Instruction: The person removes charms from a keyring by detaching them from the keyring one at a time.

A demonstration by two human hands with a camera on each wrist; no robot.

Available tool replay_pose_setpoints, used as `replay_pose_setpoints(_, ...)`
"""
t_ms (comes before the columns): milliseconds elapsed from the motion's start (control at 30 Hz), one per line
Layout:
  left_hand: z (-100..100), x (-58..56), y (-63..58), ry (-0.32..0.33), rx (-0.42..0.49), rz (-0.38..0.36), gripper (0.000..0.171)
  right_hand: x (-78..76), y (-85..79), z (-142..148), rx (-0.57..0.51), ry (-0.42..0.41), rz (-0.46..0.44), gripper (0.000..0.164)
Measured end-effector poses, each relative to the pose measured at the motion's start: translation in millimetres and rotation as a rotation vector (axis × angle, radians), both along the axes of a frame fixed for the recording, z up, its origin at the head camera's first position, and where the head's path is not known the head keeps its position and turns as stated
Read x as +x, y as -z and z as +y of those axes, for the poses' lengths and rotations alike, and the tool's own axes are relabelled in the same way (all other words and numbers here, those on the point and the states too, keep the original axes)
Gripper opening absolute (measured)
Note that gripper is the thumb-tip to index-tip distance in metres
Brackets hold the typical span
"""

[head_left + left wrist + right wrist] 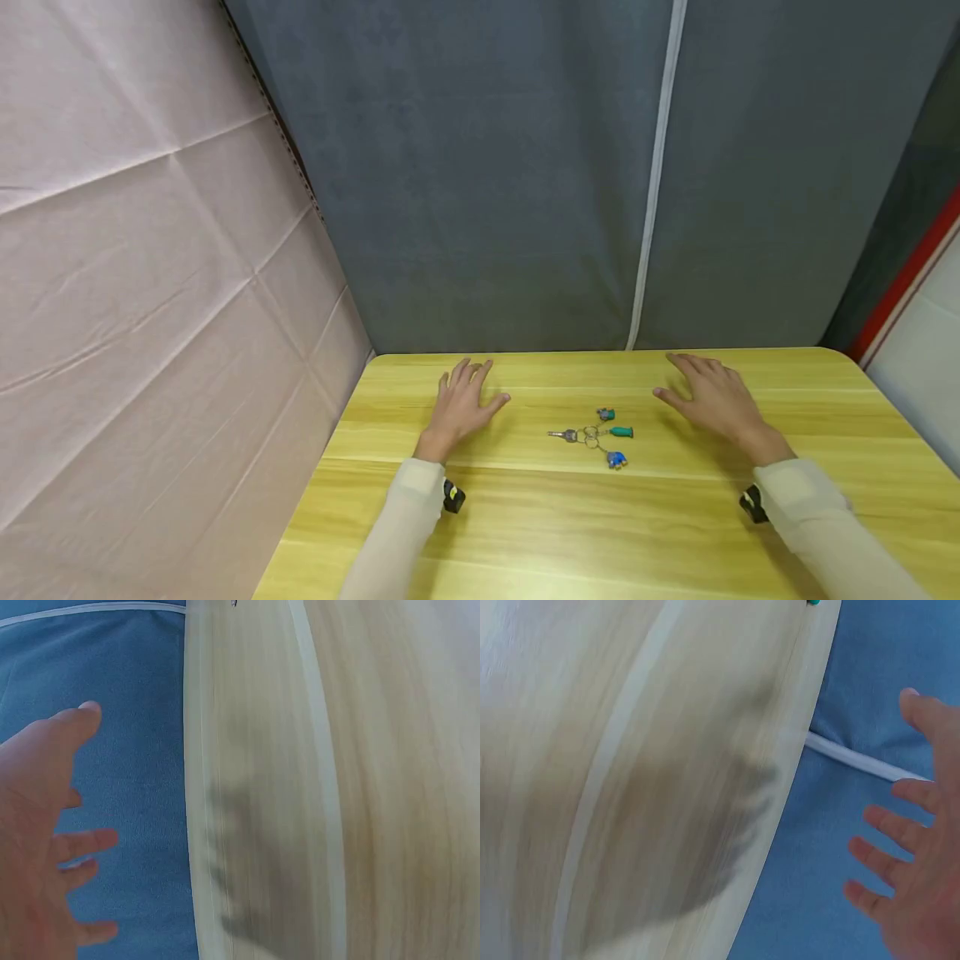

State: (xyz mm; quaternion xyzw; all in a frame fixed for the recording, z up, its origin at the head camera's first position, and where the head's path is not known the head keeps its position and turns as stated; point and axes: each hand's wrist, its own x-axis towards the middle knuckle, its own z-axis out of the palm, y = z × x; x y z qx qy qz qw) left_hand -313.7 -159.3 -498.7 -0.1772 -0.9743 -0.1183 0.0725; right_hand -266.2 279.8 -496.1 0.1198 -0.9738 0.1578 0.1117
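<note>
On the wooden table lies a bunch of joined rings [591, 436] with a key [568, 435] pointing left. Three small charms hang off it to the right: a grey and teal one [606, 413] at the back, a green one [622, 432] in the middle, a blue figure [617, 459] in front. My left hand [459, 412] hovers to the left of the key, fingers spread and holding nothing. To the right of the charms my right hand [712, 402] is also above the table, fingers extended, touching nothing. Both wrist views show the spread fingers over the table's edge and shadows below.
The yellow wood-grain table [525, 533] ends at a dark blue-grey curtain [487, 183] with a pale vertical strip [654, 175]. A creased pinkish cloth wall [165, 317] borders the left side. At the right are a red edge [911, 271] and a white panel [918, 375].
</note>
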Motion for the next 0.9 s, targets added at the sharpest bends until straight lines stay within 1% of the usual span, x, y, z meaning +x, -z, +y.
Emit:
replay_pose_setpoints(133,3,0.6,-0.6,0.013,0.012,0.042,0.071,0.9,-0.7,-11,-0.033,-0.006,0.003,0.07)
replay_pose_setpoints(233,5,0.7,-1.7,0.036,0.027,0.095,0.06,1.4,-1.0,-19,-0.055,-0.019,0.018,0.061)
replay_pose_setpoints(300,7,1.1,-2.9,0.062,0.031,0.147,0.049,1.8,-1.3,-25,-0.07,-0.033,0.045,0.054)
replay_pose_setpoints(400,11,2.2,-4.4,0.105,0.047,0.226,0.027,1.8,-0.5,-34,-0.084,-0.06,0.105,0.043)
replay_pose_setpoints(467,14,3.5,-4.8,0.131,0.058,0.265,0.015,2.3,-0.2,-39,-0.087,-0.083,0.147,0.036)
replay_pose_setpoints(500,15,4.2,-4.8,0.141,0.063,0.274,0.012,2.3,0.5,-42,-0.089,-0.092,0.166,0.032)
replay_pose_setpoints(600,20,6.5,-4.7,0.159,0.067,0.286,0.01,2.9,2.3,-50,-0.108,-0.107,0.193,0.018)
replay_pose_setpoints(700,26,9.3,-4.2,0.17,0.075,0.279,0.011,3.8,3.6,-59,-0.135,-0.107,0.177,0.007)
replay_pose_setpoints(900,41,14.5,0.1,0.196,0.09,0.257,0.012,4.4,4.8,-75,-0.166,-0.1,0.091,0.004)
